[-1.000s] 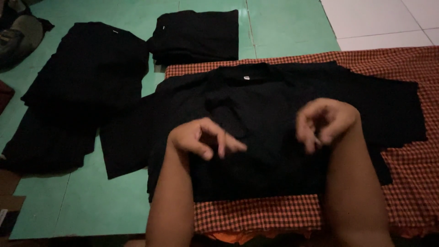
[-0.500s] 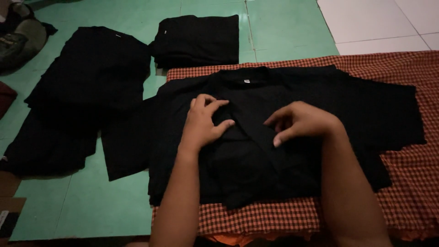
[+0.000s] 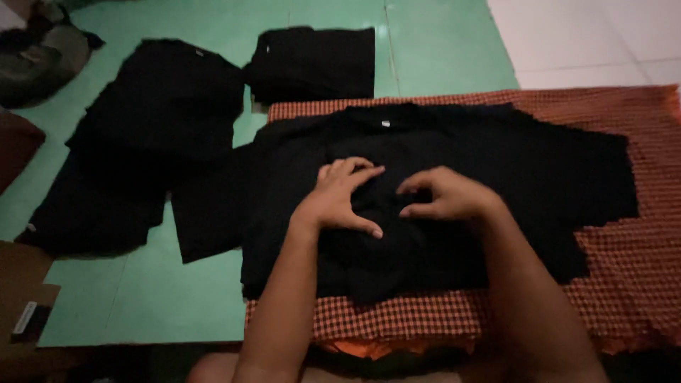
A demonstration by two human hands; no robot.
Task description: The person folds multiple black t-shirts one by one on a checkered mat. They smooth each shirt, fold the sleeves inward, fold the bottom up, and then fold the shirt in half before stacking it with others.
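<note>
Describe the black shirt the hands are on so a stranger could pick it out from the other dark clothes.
Start at the red-and-orange checked cloth spread over the green floor. The black shirt lies flat on that cloth, collar away from the person, with the left hand and right hand on its middle. The folded black pile and the loose dark garments lie on bare floor.

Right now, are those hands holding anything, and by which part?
Nothing is lifted: left hand and right hand press flat on the middle of the black shirt.
</note>
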